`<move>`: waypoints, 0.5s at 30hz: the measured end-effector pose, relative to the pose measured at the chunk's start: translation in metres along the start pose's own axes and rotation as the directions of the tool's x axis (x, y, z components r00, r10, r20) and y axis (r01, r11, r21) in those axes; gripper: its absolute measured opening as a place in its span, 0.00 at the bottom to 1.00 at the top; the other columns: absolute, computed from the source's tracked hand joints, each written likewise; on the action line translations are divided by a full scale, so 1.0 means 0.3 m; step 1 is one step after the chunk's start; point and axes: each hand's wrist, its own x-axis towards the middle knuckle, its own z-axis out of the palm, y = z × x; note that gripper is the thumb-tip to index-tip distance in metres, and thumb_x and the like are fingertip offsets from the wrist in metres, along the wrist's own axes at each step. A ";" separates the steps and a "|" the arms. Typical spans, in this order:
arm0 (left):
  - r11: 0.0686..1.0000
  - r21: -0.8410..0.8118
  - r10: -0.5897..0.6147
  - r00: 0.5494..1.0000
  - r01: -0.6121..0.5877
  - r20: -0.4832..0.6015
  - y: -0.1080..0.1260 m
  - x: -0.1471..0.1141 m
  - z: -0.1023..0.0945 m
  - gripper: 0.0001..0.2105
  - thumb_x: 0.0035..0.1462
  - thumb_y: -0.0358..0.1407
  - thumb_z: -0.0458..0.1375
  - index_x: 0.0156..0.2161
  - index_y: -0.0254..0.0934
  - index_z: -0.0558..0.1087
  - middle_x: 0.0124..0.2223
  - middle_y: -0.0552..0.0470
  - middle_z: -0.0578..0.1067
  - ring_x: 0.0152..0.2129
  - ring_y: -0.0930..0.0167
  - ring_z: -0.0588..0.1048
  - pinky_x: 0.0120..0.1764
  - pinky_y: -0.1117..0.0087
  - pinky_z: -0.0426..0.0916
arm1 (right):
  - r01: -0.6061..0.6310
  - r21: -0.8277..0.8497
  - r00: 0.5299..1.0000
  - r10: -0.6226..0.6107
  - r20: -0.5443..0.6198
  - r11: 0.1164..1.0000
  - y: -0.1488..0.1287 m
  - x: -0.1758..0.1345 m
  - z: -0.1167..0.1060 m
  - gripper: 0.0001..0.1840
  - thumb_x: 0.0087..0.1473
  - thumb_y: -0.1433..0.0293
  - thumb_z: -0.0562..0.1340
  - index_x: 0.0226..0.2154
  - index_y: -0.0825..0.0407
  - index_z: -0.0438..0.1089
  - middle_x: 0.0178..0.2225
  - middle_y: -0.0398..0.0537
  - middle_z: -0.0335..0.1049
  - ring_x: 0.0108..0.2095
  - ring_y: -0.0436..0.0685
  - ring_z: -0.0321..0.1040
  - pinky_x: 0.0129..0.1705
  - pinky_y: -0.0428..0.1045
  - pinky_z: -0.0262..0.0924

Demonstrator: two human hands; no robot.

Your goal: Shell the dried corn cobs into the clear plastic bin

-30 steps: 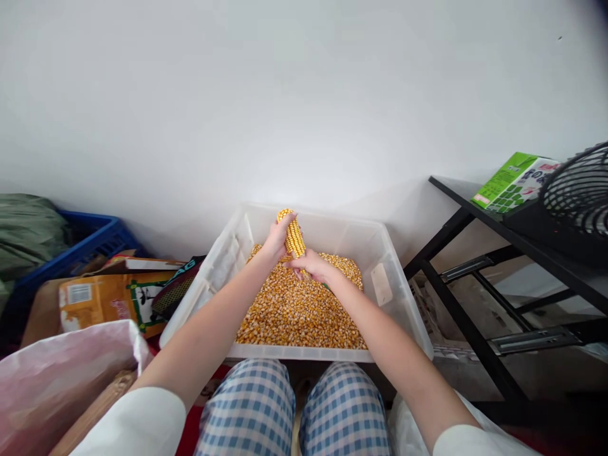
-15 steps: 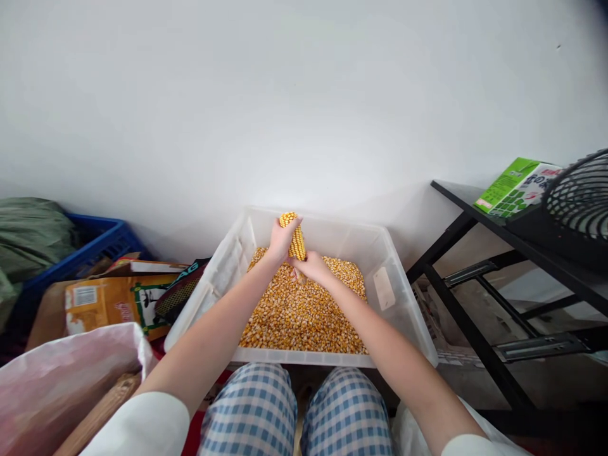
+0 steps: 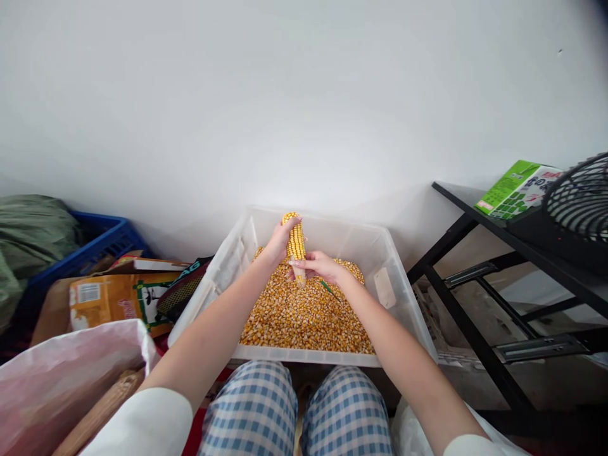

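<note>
An ear of corn [image 3: 296, 242] stands nearly upright over a clear plastic bin [image 3: 304, 358] of loose kernels [image 3: 299, 323]. Its upper part bears yellow kernels, while the lower end is bare and pale. My left hand [image 3: 280, 240] is wrapped round the ear's upper part, thumb across the front near the tip. Lower down, the fingers of my right hand [image 3: 319, 265] are closed on the ear where the kernels meet the bare end. A thin green and dark thing [image 3: 327, 287] shows on the kernels beside my right wrist; its kind is unclear.
To the left are a white sack [image 3: 71, 354] with bare cobs inside, an orange packet [image 3: 107, 301] and a blue crate [image 3: 107, 234]. On the right, a black metal frame [image 3: 456, 310] carries a green box [image 3: 515, 190] and a fan [image 3: 582, 196].
My right hand has shifted slightly right and down, its fingers now more stretched across the ear. More of the ear's bare lower end shows, and the green thing has come into view.
</note>
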 end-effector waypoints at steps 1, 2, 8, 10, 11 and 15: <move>1.000 -0.019 -0.011 1.000 0.010 -0.011 0.006 0.004 -0.005 0.16 0.40 0.42 0.61 0.32 0.35 0.64 0.21 0.56 0.66 0.14 0.76 0.67 0.19 0.73 0.65 | 0.011 -0.001 1.000 -0.011 0.028 1.000 -0.006 -0.005 -0.003 0.20 0.44 0.63 0.63 0.40 0.56 0.64 0.35 0.52 0.71 0.33 0.54 0.71 0.34 0.47 0.65; 0.999 -0.037 -0.028 0.999 0.027 -0.016 0.011 0.008 -0.011 0.16 0.40 0.43 0.61 0.32 0.35 0.64 0.21 0.56 0.66 0.14 0.76 0.67 0.19 0.74 0.65 | 0.013 0.001 0.998 -0.013 0.066 1.000 -0.012 -0.010 -0.005 0.21 0.44 0.63 0.64 0.41 0.55 0.63 0.37 0.51 0.71 0.34 0.54 0.71 0.35 0.47 0.65; 0.997 -0.061 -0.051 0.997 0.048 -0.056 0.007 0.033 -0.038 0.17 0.40 0.43 0.60 0.32 0.35 0.63 0.19 0.57 0.66 0.14 0.75 0.68 0.19 0.74 0.65 | -0.005 -0.030 0.992 0.009 0.125 1.000 0.000 0.003 -0.002 0.27 0.39 0.66 0.67 0.43 0.51 0.59 0.36 0.47 0.69 0.32 0.53 0.70 0.36 0.50 0.65; 0.999 -0.047 -0.001 0.995 -0.004 -0.098 -0.003 0.040 -0.040 0.18 0.39 0.43 0.61 0.34 0.35 0.63 0.19 0.58 0.66 0.14 0.76 0.68 0.20 0.74 0.66 | 0.043 -0.097 0.998 -0.037 0.059 0.994 0.019 0.023 0.007 0.22 0.42 0.62 0.65 0.38 0.53 0.60 0.31 0.45 0.69 0.28 0.52 0.70 0.32 0.48 0.65; 0.999 -0.041 0.029 0.993 -0.033 -0.116 -0.008 0.042 -0.040 0.19 0.39 0.43 0.61 0.34 0.35 0.62 0.20 0.58 0.65 0.14 0.76 0.68 0.20 0.74 0.65 | 0.070 -0.137 0.997 -0.066 0.030 0.988 0.029 0.032 0.012 0.20 0.43 0.60 0.63 0.36 0.53 0.60 0.28 0.44 0.69 0.26 0.52 0.69 0.30 0.48 0.65; 0.993 -0.020 0.114 0.976 -0.120 -0.187 -0.016 0.043 -0.034 0.19 0.39 0.42 0.62 0.35 0.35 0.62 0.20 0.59 0.65 0.14 0.77 0.68 0.20 0.75 0.65 | 0.120 -0.304 0.988 -0.144 -0.058 0.945 0.057 0.055 0.024 0.19 0.46 0.55 0.60 0.32 0.52 0.58 0.22 0.41 0.65 0.21 0.51 0.66 0.26 0.48 0.64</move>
